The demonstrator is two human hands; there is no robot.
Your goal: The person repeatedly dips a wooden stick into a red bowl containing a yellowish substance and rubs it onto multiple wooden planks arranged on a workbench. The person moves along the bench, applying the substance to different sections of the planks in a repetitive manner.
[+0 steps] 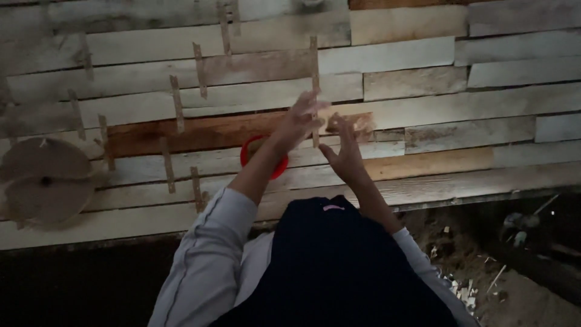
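Both of my hands are raised over a platform of rough wooden planks (423, 82). My left hand (299, 121) has its fingers spread and touches a thin vertical wooden strip (315, 91) near its lower part. My right hand (345, 151) is beside it, fingers apart, palm toward the left hand, close to the strip's bottom end. A brownish lump (357, 124) sits on the plank just behind my right hand. A small red bowl (261, 158) lies under my left forearm, partly hidden by it.
Several more thin strips (177, 103) lie on the planks to the left. A round woven tray (45, 178) rests at the far left. The platform's edge (460, 197) runs along the front, with dirt and wood chips (466, 284) below at right.
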